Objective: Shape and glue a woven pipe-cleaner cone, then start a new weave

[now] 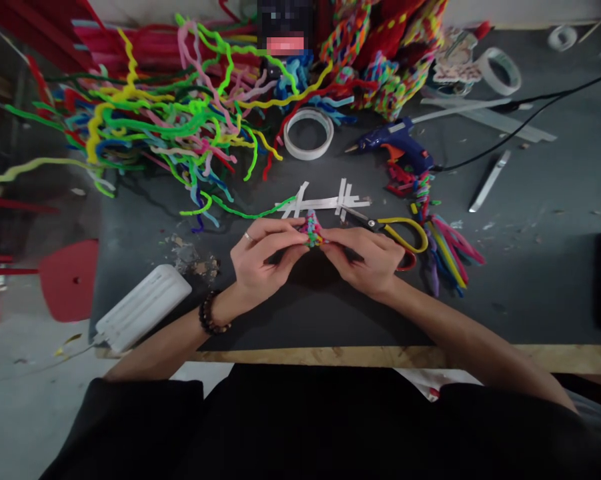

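Between my two hands, above the dark table, is a small braided piece of multicoloured pipe cleaners [311,229], in pink, blue, green and yellow. My left hand [267,252], with a ring and a beaded bracelet, pinches its left side. My right hand [363,257] pinches its right side; the fingertips partly cover the piece. Just beyond my right hand lie scissors [404,233] with yellow and red handles, partly hidden by that hand. Strips of white tape [320,203] are stuck to the table behind the piece. A green pipe cleaner [245,212] reaches toward the tape.
A heap of loose pipe cleaners [170,120] covers the back left. A tape roll [308,135], a blue glue gun [397,143] with its cord, and a utility knife [489,181] lie toward the right. A white power bank [145,307] sits front left. More pipe cleaners [450,253] lie bundled right.
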Available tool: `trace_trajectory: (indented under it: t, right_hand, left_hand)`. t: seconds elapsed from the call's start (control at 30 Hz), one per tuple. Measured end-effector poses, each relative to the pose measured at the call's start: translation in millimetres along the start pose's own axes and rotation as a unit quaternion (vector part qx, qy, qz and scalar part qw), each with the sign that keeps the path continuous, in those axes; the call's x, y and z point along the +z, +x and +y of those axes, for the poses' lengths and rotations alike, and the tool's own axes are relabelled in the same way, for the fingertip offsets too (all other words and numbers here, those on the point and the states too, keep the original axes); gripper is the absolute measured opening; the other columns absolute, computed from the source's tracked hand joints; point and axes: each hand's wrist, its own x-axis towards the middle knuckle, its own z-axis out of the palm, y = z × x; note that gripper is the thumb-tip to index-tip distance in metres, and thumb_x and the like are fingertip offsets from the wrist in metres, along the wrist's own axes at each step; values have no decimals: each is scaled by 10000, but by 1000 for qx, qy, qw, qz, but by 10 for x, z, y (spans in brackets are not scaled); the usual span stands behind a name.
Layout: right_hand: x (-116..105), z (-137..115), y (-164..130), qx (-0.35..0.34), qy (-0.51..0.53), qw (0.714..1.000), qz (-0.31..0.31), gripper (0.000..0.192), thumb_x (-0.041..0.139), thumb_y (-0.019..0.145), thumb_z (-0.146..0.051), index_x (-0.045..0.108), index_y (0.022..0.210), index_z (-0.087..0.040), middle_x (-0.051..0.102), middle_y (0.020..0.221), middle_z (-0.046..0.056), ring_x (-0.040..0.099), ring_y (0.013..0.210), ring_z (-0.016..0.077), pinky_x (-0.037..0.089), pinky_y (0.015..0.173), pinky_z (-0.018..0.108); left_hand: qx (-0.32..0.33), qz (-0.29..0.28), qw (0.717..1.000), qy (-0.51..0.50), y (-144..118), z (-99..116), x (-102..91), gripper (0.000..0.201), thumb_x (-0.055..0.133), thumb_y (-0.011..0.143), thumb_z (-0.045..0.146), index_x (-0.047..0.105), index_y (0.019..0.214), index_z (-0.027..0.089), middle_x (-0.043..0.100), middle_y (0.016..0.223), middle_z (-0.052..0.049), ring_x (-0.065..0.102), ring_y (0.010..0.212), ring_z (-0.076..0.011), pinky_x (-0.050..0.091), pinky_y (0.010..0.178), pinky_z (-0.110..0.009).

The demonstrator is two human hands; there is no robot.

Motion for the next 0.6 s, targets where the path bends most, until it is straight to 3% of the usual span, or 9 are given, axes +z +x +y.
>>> trace_trajectory:
  t: [0.23, 0.6]
  right_hand:
    - [28, 17, 10, -63, -17, 998, 17, 393, 811, 854, -112, 778, 1200, -296, 837, 873, -32, 766, 638, 133, 637, 603, 224]
    - [47, 14, 5, -56, -14, 998, 6, 331, 785, 876, -148, 783, 1145, -342, 815, 814, -59, 735, 602, 115, 611, 571, 218]
  left_hand:
    - [19, 9, 999, 42, 14, 57, -14, 201, 795, 919, 157, 759, 1075, 278, 785, 1038, 13, 802, 977, -147, 685, 867, -285]
    - [51, -4, 992, 111, -2, 67, -27, 205, 814, 909, 182, 779, 1098, 254, 805, 1026, -11, 786, 901, -125, 663, 856, -241]
